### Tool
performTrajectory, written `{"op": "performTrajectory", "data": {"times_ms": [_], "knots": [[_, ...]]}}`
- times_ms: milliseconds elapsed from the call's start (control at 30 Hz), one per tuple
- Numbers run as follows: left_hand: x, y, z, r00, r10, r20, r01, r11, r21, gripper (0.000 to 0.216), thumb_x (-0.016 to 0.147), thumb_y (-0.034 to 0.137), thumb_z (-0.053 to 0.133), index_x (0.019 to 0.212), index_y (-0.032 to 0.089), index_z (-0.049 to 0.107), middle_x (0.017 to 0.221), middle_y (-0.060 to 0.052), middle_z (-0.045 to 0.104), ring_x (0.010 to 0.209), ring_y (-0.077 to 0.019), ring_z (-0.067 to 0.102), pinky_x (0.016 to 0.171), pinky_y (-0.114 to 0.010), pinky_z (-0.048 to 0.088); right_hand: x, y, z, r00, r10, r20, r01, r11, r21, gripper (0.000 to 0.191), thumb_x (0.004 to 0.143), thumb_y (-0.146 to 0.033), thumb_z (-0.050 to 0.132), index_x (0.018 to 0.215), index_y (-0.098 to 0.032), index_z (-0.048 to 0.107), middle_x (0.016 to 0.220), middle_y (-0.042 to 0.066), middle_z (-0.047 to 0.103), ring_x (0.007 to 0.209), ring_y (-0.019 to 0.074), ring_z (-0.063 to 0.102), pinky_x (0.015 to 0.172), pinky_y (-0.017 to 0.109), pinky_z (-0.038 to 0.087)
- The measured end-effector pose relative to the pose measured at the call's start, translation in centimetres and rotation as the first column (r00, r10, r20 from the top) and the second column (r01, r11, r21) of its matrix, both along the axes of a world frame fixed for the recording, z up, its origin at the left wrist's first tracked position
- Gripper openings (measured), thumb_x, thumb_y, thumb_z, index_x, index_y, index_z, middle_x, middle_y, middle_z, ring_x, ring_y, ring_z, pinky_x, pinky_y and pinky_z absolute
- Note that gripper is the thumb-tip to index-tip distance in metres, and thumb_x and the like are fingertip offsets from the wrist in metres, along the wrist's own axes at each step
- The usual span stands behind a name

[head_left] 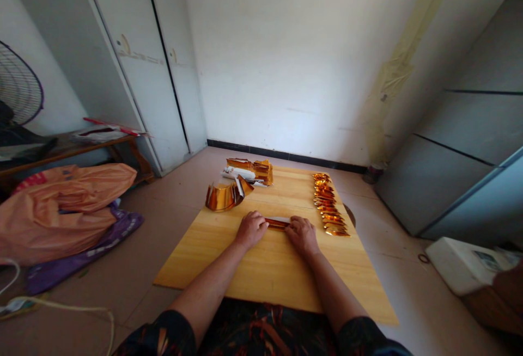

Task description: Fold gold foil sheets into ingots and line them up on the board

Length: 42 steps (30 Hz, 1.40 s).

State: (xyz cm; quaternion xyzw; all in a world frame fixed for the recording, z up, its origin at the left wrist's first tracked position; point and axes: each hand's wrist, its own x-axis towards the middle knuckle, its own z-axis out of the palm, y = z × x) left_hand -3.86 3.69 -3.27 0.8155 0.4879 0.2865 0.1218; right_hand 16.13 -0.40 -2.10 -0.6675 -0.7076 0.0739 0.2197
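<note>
A narrow strip of gold foil paper (277, 223) with a white edge lies across the middle of the wooden board (261, 269). My left hand (252, 228) is closed on its left end, fingers curled and thumb towards the strip. At the other end my right hand (303, 234) grips it in the same way. Beyond my left hand stands a curved stack of gold foil sheets (222, 197). Along the board's right side runs a row of folded gold foil pieces (330, 209), their ends pointed.
More gold foil and white paper (249, 171) lies at the board's far left corner. Left on the floor are a peach-coloured bag (69, 203) and a purple bag (85, 247). A cabinet (143, 62) stands behind them. A white box (466, 263) sits at right.
</note>
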Motion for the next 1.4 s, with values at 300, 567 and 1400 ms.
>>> {"op": "performTrajectory", "data": {"times_ms": [300,567,1400], "knots": [[0.5,-0.1,0.3,0.991,0.085,-0.105,-0.084,0.996,0.010,0.015,0.080,0.023,0.055,0.068,0.018,0.062,0.080,-0.005,0.057,0.081,-0.0181,0.051,0.076,-0.030,0.039,-0.5,0.9,0.2,0.995,-0.081,0.057,0.084,0.996,-0.041,0.015,0.079,-0.032,0.058,0.074,-0.022,0.068,0.104,0.000,0.065,0.095,0.0168,0.054,0.079,0.025,0.034],[1.0,-0.5,1.2,0.961,0.153,-0.230,-0.162,0.987,-0.022,0.017,0.083,0.026,0.052,0.073,0.018,0.063,0.085,-0.007,0.056,0.086,-0.0204,0.052,0.077,-0.031,0.039,-0.9,1.2,0.4,0.989,-0.117,0.086,0.122,0.991,-0.058,0.015,0.078,-0.031,0.057,0.073,-0.020,0.066,0.099,0.003,0.065,0.093,0.0175,0.053,0.074,0.026,0.033],[1.5,-0.7,0.4,0.959,-0.008,-0.283,0.015,1.000,0.020,0.017,0.086,0.015,0.048,0.082,0.020,0.064,0.086,-0.005,0.062,0.087,-0.0186,0.054,0.077,-0.031,0.038,-3.7,1.0,1.4,0.966,0.026,0.258,0.024,0.981,-0.191,0.023,0.090,-0.016,0.040,0.094,-0.021,0.061,0.095,0.005,0.062,0.082,0.0137,0.059,0.064,0.022,0.038]]}}
